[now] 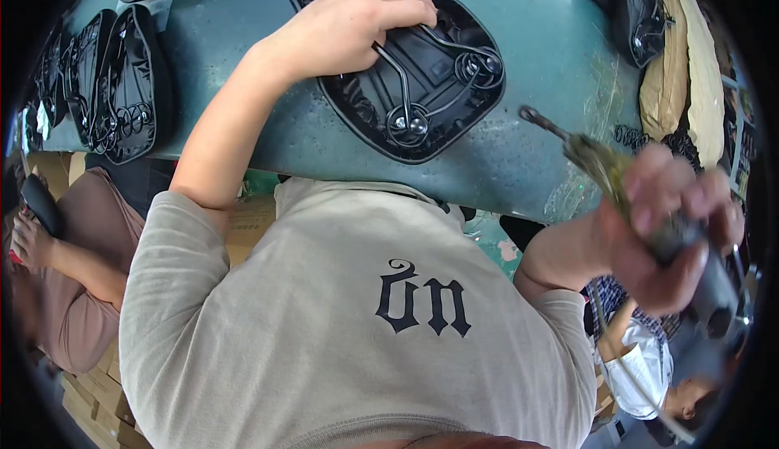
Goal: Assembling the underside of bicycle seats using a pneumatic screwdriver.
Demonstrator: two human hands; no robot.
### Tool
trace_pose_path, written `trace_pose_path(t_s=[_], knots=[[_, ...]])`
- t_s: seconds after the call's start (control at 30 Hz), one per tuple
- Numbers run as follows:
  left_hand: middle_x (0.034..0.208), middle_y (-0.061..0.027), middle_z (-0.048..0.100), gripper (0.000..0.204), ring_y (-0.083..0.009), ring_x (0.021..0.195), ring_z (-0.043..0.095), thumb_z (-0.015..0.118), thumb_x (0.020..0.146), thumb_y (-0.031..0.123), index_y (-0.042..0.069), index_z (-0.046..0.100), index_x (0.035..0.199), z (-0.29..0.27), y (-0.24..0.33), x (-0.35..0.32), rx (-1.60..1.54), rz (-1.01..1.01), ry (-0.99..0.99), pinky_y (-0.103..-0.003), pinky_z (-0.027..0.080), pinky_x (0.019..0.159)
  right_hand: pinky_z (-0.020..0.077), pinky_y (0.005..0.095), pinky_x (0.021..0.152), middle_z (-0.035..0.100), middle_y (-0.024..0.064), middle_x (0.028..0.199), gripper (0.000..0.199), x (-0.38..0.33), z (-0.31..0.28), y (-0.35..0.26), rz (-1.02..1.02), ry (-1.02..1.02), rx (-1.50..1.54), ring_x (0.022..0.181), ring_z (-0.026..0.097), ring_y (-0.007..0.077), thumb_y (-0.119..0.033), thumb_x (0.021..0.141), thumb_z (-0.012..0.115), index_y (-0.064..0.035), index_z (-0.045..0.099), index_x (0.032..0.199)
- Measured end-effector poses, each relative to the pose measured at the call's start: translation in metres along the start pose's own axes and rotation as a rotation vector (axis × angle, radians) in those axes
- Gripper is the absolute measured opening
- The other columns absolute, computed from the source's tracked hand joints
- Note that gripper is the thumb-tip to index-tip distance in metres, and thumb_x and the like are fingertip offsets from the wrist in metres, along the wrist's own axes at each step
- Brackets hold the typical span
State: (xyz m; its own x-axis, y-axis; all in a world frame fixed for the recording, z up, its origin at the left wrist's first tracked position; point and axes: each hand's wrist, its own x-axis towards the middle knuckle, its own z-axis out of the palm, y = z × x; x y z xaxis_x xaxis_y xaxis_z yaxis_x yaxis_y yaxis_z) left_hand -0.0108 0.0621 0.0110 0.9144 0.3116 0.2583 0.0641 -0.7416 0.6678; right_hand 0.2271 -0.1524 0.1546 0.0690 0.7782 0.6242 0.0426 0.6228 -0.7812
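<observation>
A black bicycle saddle [369,96] lies upside down on the green table, its hollow underside facing up. Bent metal rails [403,84] run across it to two coil springs [407,124] at its wide near end. My left hand [349,31] reaches over from the left, fingers curled round the rails and pressing at the far part of the saddle; its fingertips are partly hidden. At the right, raised and apart from the saddle, my right hand [669,222] is wrapped round a power screwdriver [596,161], somewhat blurred, with its tip pointing toward the saddle.
More upturned saddles [130,84] with springs stand at the left. Another saddle [645,19] is at the far right, by a tan sack [682,68]. Loose springs [633,137] lie near the right edge. Other people sit on both sides. A thin hose [629,360] hangs at right.
</observation>
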Motion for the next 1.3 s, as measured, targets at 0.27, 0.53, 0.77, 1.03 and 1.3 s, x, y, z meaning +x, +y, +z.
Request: trace_pose_path(t_s=[0.27,0.53,0.77,1.03,1.3], knots=[[0.120,-0.0084,0.068,0.056,-0.0334,0.102,0.068,0.061,0.069,-0.013,0.008,0.066,0.120,0.007,-0.006,0.000,0.047,0.043,0.072,-0.042,0.056,0.086,0.0485,0.0432,0.070,0.063,0.0192,0.113,0.041,0.013,0.003,0.077,0.063,0.055,0.190,0.073,0.060,0.0213,-0.016,0.094,0.050,-0.0081,0.061,0.133],[0.123,-0.0029,0.070,0.053,-0.0296,0.111,0.068,0.063,0.074,-0.006,0.014,0.069,0.123,0.011,-0.001,-0.003,0.105,-0.026,0.128,-0.041,0.057,0.090,0.0514,0.0448,0.065,0.061,0.0197,0.093,0.017,0.015,0.005,0.103,0.146,-0.017,0.295,0.068,0.061,0.0258,-0.006,0.093,0.051,-0.0005,0.054,0.109],[0.118,-0.0044,0.070,0.058,-0.0297,0.107,0.068,0.062,0.070,-0.009,0.013,0.069,0.124,0.013,-0.010,-0.005,0.093,-0.018,0.107,-0.040,0.058,0.086,0.0516,0.0458,0.065,0.064,0.0271,0.111,0.038,0.017,0.015,0.092,0.194,0.129,0.195,0.067,0.061,0.0244,-0.011,0.094,0.052,0.0012,0.052,0.131],[0.108,-0.0068,0.070,0.048,-0.0320,0.097,0.069,0.065,0.067,-0.006,0.011,0.068,0.112,-0.007,0.008,-0.007,0.080,-0.048,0.131,-0.042,0.057,0.077,0.0481,0.0414,0.062,0.060,0.0253,0.120,0.044,0.005,-0.032,0.041,-0.014,0.119,0.021,0.066,0.058,0.0203,-0.018,0.098,0.053,-0.0030,0.052,0.140],[0.109,-0.0124,0.072,0.044,-0.0237,0.095,0.071,0.062,0.069,-0.010,0.003,0.067,0.112,-0.132,0.015,-0.032,0.345,-0.250,0.463,-0.035,0.059,0.083,0.0509,0.0346,0.062,0.062,0.0183,0.106,0.029,-0.051,-0.041,0.104,0.237,0.466,-0.191,0.067,0.058,0.0182,0.005,0.096,0.058,0.0016,0.052,0.124]])
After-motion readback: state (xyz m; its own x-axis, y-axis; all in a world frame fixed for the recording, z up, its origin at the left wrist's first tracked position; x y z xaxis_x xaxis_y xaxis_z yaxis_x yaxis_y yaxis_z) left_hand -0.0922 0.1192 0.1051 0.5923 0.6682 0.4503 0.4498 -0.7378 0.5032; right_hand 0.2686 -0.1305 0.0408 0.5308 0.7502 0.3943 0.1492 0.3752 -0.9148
